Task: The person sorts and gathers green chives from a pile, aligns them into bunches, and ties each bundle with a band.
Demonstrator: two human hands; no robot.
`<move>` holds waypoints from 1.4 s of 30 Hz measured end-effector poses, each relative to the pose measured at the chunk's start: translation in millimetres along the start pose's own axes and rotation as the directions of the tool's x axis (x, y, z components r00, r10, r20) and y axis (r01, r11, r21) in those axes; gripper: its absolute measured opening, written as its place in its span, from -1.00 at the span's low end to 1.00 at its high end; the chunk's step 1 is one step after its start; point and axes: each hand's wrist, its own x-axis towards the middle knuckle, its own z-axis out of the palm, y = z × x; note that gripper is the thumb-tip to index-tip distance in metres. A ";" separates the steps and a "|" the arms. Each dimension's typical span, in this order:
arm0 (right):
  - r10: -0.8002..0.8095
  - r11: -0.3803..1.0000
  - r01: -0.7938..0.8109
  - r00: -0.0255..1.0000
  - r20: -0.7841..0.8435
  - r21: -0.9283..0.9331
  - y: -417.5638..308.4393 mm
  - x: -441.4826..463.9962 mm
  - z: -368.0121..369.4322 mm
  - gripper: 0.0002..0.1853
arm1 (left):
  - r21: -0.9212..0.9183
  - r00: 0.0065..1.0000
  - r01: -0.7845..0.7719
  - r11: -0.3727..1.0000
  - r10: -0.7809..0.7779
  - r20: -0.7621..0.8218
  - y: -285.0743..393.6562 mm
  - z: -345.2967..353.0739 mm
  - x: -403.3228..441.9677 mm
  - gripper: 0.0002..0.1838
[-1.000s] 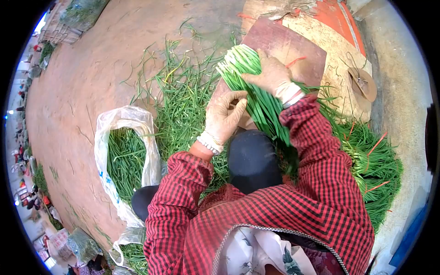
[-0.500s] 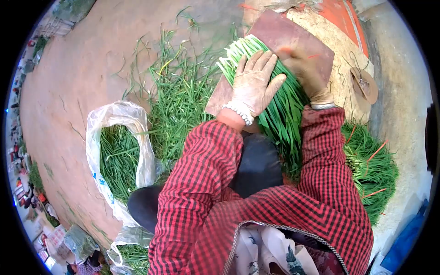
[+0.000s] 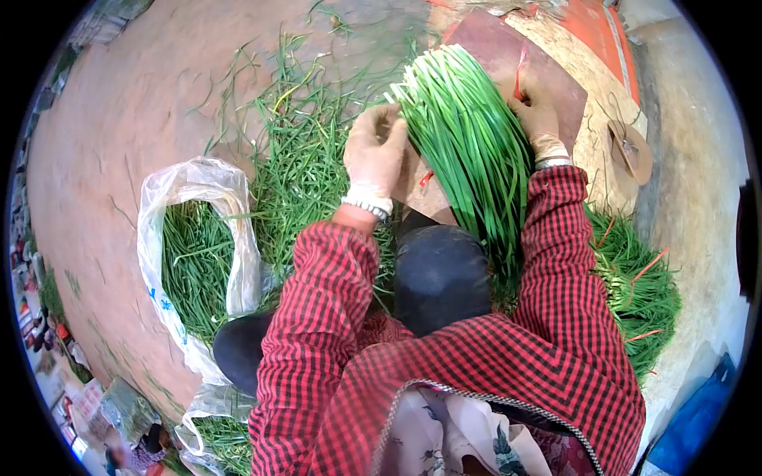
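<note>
A thick bunch of garlic chives (image 3: 468,135), pale cut ends pointing away from me, lies across a reddish-brown board (image 3: 567,87). Just left of the bunch is my left hand (image 3: 375,155) in a thin glove, its fingers bent and its thumb apart, with nothing visible in it. At the bunch's right side my gloved right hand (image 3: 540,120) pinches a red tie (image 3: 521,73) that sticks up above the fingers. Another bit of red tie (image 3: 427,179) shows on the board at the bunch's left edge. What runs beneath the chives is hidden.
Loose green leaves (image 3: 298,159) litter the floor to the left. Beside them stands a clear plastic bag (image 3: 151,230) of chives, with a second bag (image 3: 190,436) nearer me. Tied bunches (image 3: 639,293) lie at my right. A round brown disc (image 3: 631,151) rests beyond the board.
My left hand has lifted off the top of the bunch and moved left to its side. My right hand, blurred before, is now steady beside the bunch with the red tie upright.
</note>
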 end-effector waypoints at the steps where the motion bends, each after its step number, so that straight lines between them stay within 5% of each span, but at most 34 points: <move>1: -0.067 0.988 0.075 0.996 -0.065 0.134 -3.9 -3.5 1.4 -0.70 | 0.076 1.000 -0.011 0.997 0.009 0.025 2.7 1.4 2.5 -0.61; 2: -0.066 0.988 0.074 0.996 -0.063 0.132 -1.2 -3.3 5.6 -0.70 | 0.116 0.998 -0.054 0.992 0.048 0.050 3.6 3.6 8.2 -0.60; 4: -0.017 0.909 0.054 0.995 -0.093 0.412 4.8 -3.0 15.3 -0.77 | 0.152 0.993 -0.097 0.984 0.086 0.078 5.7 8.9 20.5 -0.59; 9: -0.033 0.863 0.082 0.994 -0.106 0.498 -0.3 -4.4 16.5 -0.76 | 0.197 0.981 0.087 0.977 -0.119 0.154 4.5 16.2 35.9 -0.70; 11: -0.019 0.845 0.075 0.994 -0.112 0.529 0.2 -4.6 18.2 -0.76 | 0.198 0.985 0.062 0.978 -0.092 0.145 -5.1 16.9 38.3 -0.76; 14: 0.017 0.801 0.045 0.995 -0.098 0.597 3.8 -3.5 17.2 -0.76 | 0.026 0.999 -0.027 0.999 0.028 -0.035 -33.7 11.3 48.8 -0.85; 15: -0.026 0.858 0.066 0.996 -0.084 0.509 7.3 -0.6 14.8 -0.76 | -0.157 0.993 0.112 0.981 -0.116 -0.014 -30.5 -1.7 51.7 -0.85; 17: -0.064 0.903 0.086 0.996 -0.066 0.421 9.9 0.2 14.0 -0.76 | -0.214 0.948 0.242 0.946 -0.278 -0.154 -24.5 -23.2 53.7 -0.84; 22: -0.017 0.833 0.025 1.000 -0.019 0.553 12.5 -0.5 19.3 -0.74 | -0.629 0.838 0.006 0.778 -0.347 -0.421 -39.2 -80.5 68.8 -0.88; 27: 0.006 0.846 0.006 1.000 -0.022 0.532 2.8 -5.2 15.5 -0.74 | -0.732 0.813 -0.011 0.681 -0.420 -0.403 -74.7 -170.8 61.3 -0.54; 29: -0.030 0.867 0.045 0.999 -0.038 0.496 5.2 -3.9 16.2 -0.75 | -0.795 0.627 0.012 0.607 -0.623 -0.467 -55.9 -177.0 48.1 -0.44; 33: -0.072 0.873 0.074 0.997 -0.022 0.481 18.0 5.7 23.5 -0.75 | -0.570 0.932 0.231 0.789 -0.348 -0.104 -66.0 -133.5 35.3 -0.51; 37: -0.040 0.850 0.043 0.999 -0.016 0.525 10.0 -0.2 20.0 -0.76 | -0.161 0.934 0.337 0.928 -0.307 0.184 22.6 -37.8 31.9 -0.54; 40: -0.057 0.867 0.064 0.998 -0.029 0.495 12.3 1.5 20.9 -0.75 | -0.071 0.921 0.291 0.954 -0.259 0.290 21.6 -3.1 49.4 -0.56; 42: -0.032 0.865 0.036 0.999 -0.017 0.500 10.1 0.8 21.0 -0.75 | -0.107 0.960 0.234 0.966 -0.211 0.186 34.4 -10.6 55.8 -0.59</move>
